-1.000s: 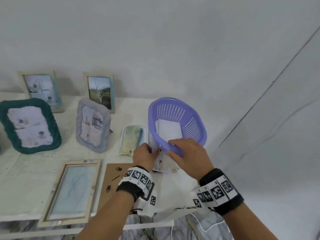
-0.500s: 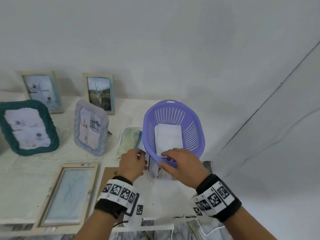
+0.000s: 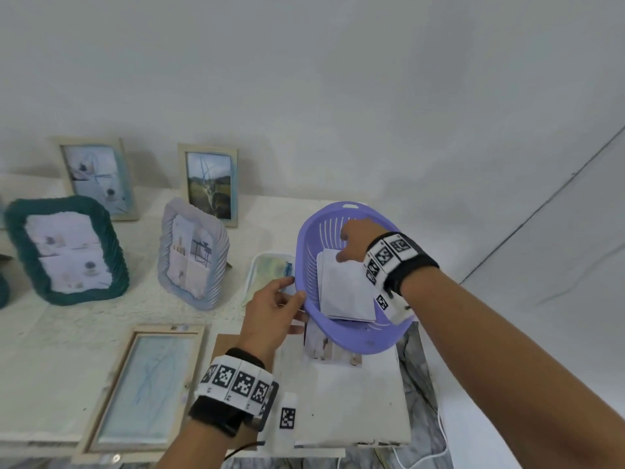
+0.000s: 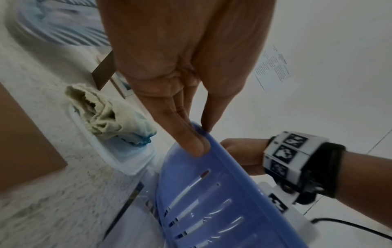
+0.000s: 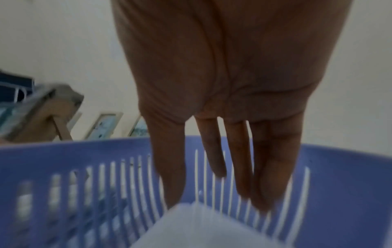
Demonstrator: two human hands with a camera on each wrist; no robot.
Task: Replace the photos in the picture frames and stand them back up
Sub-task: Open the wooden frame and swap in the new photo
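Pale wood frame (image 3: 142, 387) lying flat at the near left edge of the white worktop (image 3: 50, 350), bluish pane up, brown backing board (image 3: 225, 343) just beside it. Right of that, a printed photo (image 3: 333, 352) flat on a white sheet, partly under a tilted purple slotted basket (image 3: 358, 340).

Left hand (image 3: 270, 316) pinching the basket's near-left rim (image 4: 203, 134), thumb on one side and fingers on the other.

Right hand (image 3: 355, 243) reaching down inside the basket, fingers straight and relaxed, tips at the far edge of a stack of white photo sheets (image 3: 345, 289); touching or actually gripping, impossible to tell.

Just left of the basket, a clear tray (image 3: 257, 269) with a crumpled pale cloth (image 4: 110, 117) stained blue at one end.

Farther back, upright: a ribbed grey frame (image 3: 192, 258) in the middle, a dark teal frame (image 3: 66, 248) to the left.

Against the white wall, two slim pale frames: one with a bluish picture (image 3: 98, 177), one with a landscape (image 3: 209, 184).
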